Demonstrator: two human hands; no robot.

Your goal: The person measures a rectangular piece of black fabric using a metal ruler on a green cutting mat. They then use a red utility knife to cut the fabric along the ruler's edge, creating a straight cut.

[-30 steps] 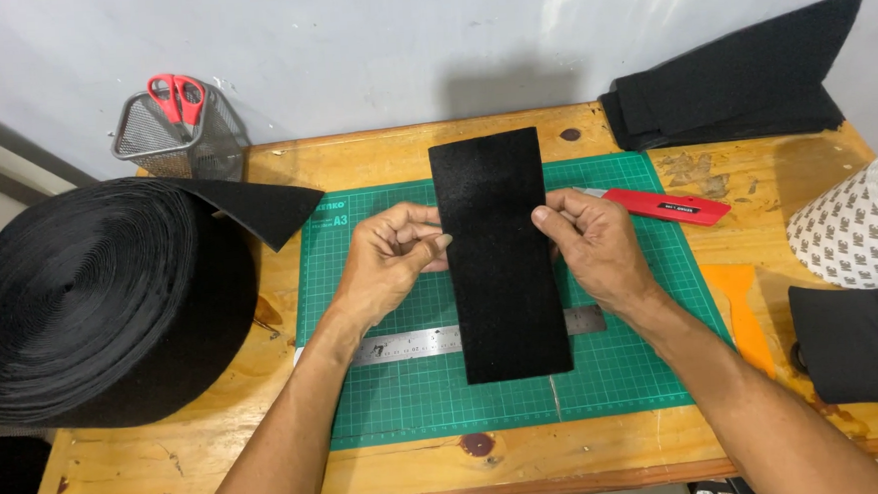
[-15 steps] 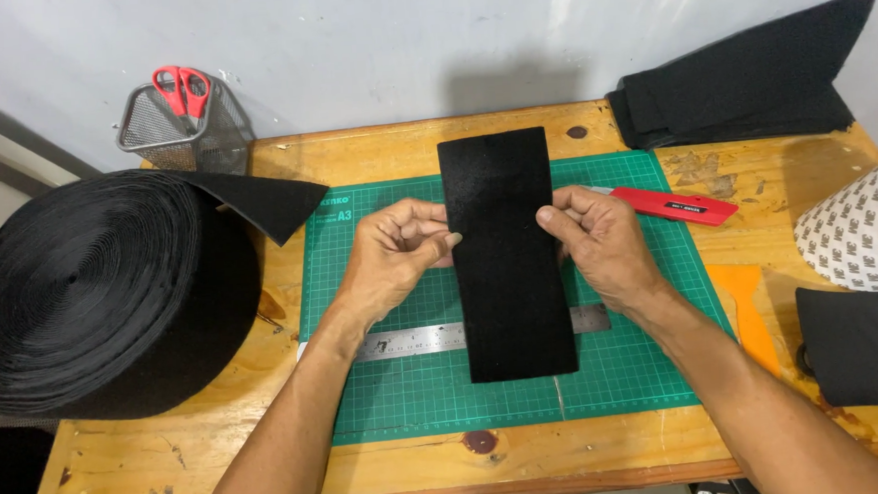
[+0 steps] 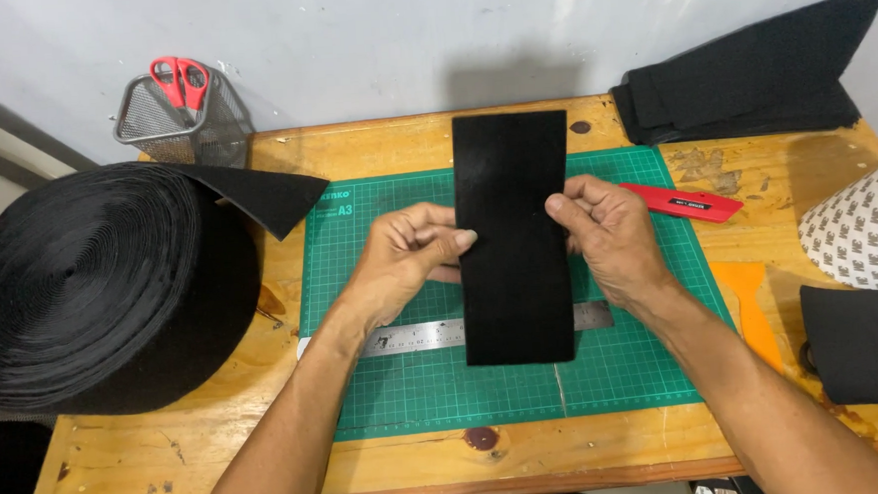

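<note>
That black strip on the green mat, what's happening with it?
A person pinches the black strip at mid-length, left hand on its left edge and right hand on its right. It lies lengthwise across a steel ruler on the green cutting mat. A big black roll sits to the left, a red cutter to the right.

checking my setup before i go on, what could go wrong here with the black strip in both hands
The black strip covers the middle of the steel ruler, so it may rock or slide off line under the left hand and right hand. The red utility knife lies beside the right hand, where a wrist could knock it.
</note>
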